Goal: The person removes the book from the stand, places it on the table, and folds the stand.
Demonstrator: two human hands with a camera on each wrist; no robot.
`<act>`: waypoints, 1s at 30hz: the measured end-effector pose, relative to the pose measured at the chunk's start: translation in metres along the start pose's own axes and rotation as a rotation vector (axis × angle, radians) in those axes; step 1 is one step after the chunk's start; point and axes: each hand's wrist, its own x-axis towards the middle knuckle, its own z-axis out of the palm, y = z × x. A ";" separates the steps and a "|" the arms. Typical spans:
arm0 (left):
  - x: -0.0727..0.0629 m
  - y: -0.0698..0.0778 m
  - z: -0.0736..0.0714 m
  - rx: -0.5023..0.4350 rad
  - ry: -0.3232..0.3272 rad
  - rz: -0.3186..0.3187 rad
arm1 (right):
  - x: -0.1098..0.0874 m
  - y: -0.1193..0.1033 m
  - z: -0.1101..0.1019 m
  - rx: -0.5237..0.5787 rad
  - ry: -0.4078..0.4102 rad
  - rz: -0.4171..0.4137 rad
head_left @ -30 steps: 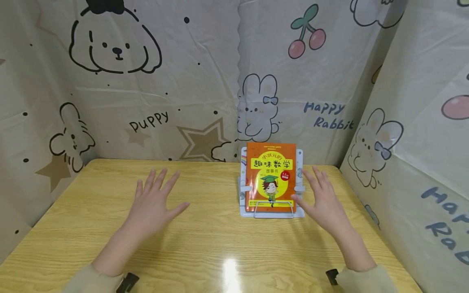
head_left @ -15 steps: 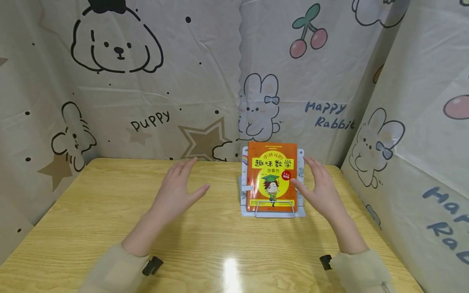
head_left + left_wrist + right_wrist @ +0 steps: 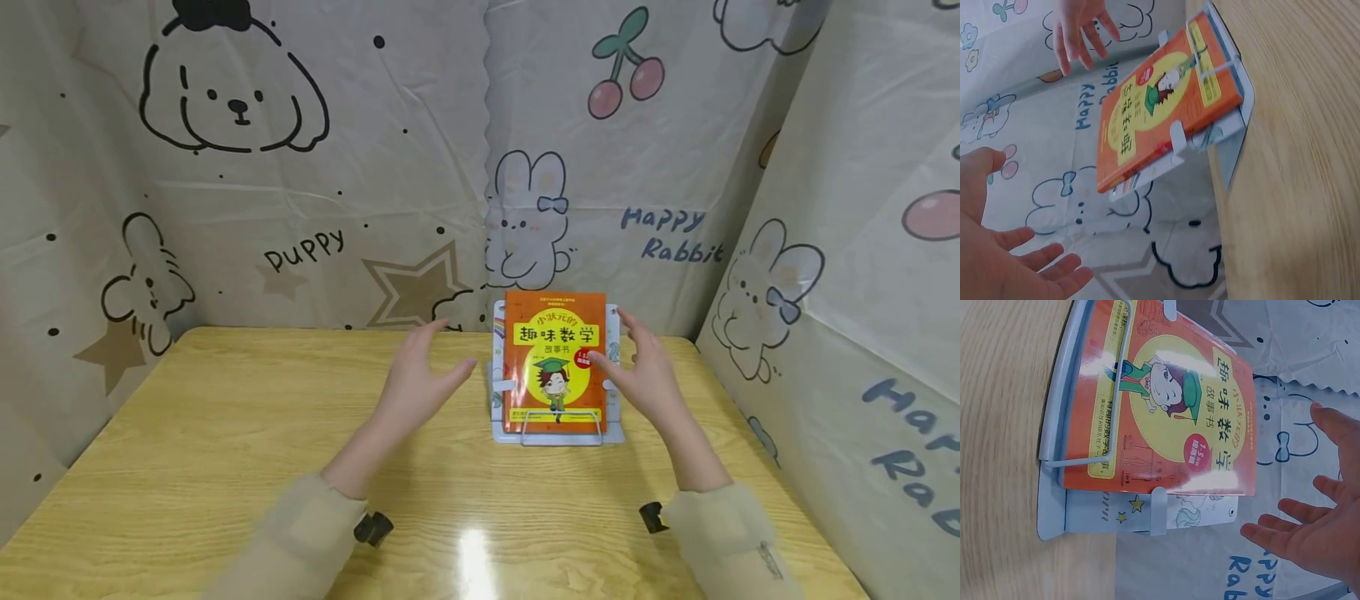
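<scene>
An orange book (image 3: 555,333) with a yellow circle and a cartoon child in a green cap leans upright on a pale book stand (image 3: 498,417). A wire bar crosses its lower front, and side clips (image 3: 1158,512) hold its edges. My left hand (image 3: 420,375) is raised to the left of the book, apart from it, fingers spread and nothing in them. My right hand (image 3: 645,371) is at the book's right edge; its thumb overlaps the cover in the head view. In the right wrist view its fingers (image 3: 1297,531) are extended beside the book's top, holding nothing.
The stand rests on a wood-grain table (image 3: 225,433), toward the back right. Behind and at both sides hangs a pale curtain (image 3: 405,167) printed with puppies, rabbits and cherries. Black straps (image 3: 372,528) show at both wrists.
My left hand has moved right toward the book, its fingers now closer together in the head view. My right hand has shifted slightly up and left. The book and stand have stayed put.
</scene>
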 end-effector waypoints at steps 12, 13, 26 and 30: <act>0.015 0.008 0.056 -0.181 0.009 -0.052 | 0.011 0.015 0.012 0.092 -0.008 0.026; 0.016 0.008 0.060 -0.191 0.007 -0.057 | 0.012 0.016 0.013 0.098 -0.008 0.030; 0.024 -0.003 0.096 -0.293 -0.041 -0.094 | 0.017 0.035 0.026 0.224 -0.076 0.140; 0.029 -0.009 0.102 -0.332 -0.024 -0.086 | 0.020 0.041 0.028 0.251 -0.091 0.183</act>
